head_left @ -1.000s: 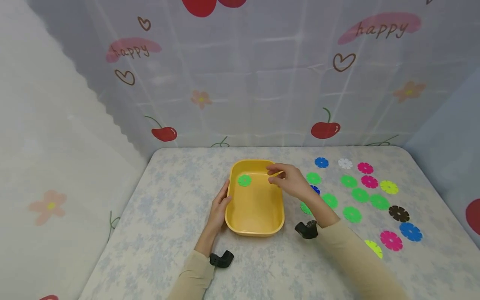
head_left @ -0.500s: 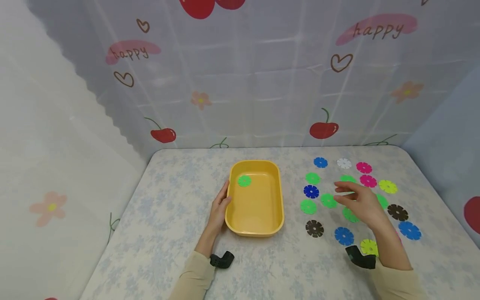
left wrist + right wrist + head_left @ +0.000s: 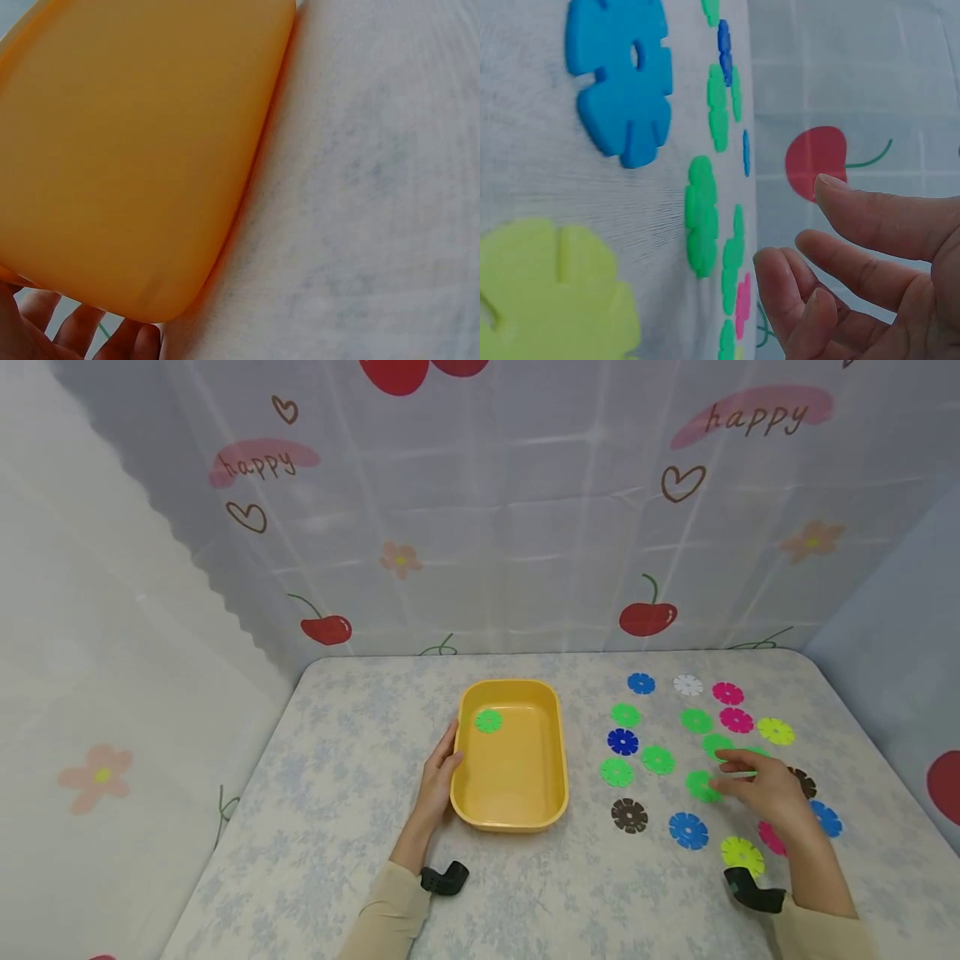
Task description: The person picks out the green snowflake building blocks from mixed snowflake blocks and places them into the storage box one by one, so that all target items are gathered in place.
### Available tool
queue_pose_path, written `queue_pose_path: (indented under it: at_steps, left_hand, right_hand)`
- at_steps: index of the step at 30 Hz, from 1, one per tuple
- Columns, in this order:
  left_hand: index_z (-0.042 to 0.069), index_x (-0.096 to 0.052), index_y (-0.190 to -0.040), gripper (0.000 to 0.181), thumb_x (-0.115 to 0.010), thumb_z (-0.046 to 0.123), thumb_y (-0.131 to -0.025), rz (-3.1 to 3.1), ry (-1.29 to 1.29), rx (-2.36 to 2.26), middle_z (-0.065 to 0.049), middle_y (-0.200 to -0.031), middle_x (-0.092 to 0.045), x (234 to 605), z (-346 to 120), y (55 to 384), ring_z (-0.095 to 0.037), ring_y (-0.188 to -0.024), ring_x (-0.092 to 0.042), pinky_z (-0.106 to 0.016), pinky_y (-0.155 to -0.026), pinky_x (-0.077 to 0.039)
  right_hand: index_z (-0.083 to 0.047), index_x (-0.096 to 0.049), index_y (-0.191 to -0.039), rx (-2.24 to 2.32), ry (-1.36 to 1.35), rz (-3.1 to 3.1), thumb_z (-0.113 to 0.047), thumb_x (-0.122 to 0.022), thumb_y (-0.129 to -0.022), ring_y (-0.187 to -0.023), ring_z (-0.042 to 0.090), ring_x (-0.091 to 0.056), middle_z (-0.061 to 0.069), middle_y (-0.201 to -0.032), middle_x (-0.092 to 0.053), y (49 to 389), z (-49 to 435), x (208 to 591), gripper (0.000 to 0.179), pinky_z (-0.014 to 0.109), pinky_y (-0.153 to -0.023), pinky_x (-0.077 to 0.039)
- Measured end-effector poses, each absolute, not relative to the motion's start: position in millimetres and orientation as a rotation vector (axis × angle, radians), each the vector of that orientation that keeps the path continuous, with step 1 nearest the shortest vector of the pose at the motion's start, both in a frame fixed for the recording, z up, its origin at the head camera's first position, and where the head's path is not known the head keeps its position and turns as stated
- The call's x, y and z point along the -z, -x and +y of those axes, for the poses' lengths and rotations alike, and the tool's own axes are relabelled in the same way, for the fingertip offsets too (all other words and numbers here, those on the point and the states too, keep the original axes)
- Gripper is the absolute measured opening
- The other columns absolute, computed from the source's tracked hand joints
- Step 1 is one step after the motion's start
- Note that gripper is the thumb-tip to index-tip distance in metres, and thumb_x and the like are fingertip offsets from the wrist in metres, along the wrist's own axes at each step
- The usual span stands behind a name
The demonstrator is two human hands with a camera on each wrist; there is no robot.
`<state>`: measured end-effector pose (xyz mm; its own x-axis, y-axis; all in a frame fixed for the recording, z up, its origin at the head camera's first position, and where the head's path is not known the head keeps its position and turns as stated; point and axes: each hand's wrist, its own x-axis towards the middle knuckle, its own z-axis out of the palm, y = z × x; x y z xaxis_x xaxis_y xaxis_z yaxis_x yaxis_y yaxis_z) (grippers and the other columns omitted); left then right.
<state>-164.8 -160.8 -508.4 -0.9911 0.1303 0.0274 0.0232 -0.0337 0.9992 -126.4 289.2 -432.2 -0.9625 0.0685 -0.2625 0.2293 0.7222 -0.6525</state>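
Observation:
My left hand (image 3: 435, 781) holds the left side of a yellow plastic tray (image 3: 551, 760), its fingers along the outer wall and the thumb near the rim. One green notched disc (image 3: 489, 721) lies inside the tray. In the left wrist view, fingers (image 3: 79, 330) show beside the tray wall (image 3: 142, 165). On the right, my right hand (image 3: 768, 789) hovers over the discs, thumb and fingers parted with nothing between them. Nearest its fingertips is a green disc (image 3: 702, 786); another green disc (image 3: 717, 747) is partly hidden. The right wrist view shows a blue disc (image 3: 622, 82) and a yellow disc (image 3: 555, 292).
Several more flat notched discs lie around the right hand, among them a brown disc (image 3: 629, 816), a dark blue disc (image 3: 622, 742), a pink disc (image 3: 737, 720) and a white disc (image 3: 687, 685). A printed curtain (image 3: 510, 568) hangs behind the table (image 3: 322, 793).
My right hand has moved from above the tray out to the right, then slightly farther right and lower over the discs. The left hand and tray have stayed put.

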Motion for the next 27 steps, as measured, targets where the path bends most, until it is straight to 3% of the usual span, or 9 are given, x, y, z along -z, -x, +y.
queue_pose_path:
  at_steps: [13,27]
  left_hand:
    - [0.023,-0.026,-0.156,0.052,-0.036,0.014,-0.106,2.119,-0.162,-2.216,0.004,-0.163,-0.019,509.6,-161.3,165.6,-0.016,-0.151,-0.015,-0.041,-0.122,-0.019]
    - [0.022,-0.025,-0.157,0.053,-0.036,0.012,-0.106,2.134,-0.176,-2.205,0.004,-0.164,-0.019,509.3,-160.5,165.4,-0.015,-0.151,-0.015,-0.038,-0.121,-0.021]
  right_hand:
    - [0.01,-0.045,-0.138,1.09,-0.296,2.658,-0.021,-0.071,-0.087,-0.112,0.048,-0.05,0.038,-0.131,-0.047,129.4,295.8,454.0,0.066,0.046,-0.079,-0.052]
    - [0.009,-0.05,-0.134,1.035,-0.332,2.693,-0.017,-0.076,-0.083,-0.109,0.047,-0.049,0.037,-0.131,-0.047,128.8,291.6,459.3,0.062,0.055,-0.083,-0.049]
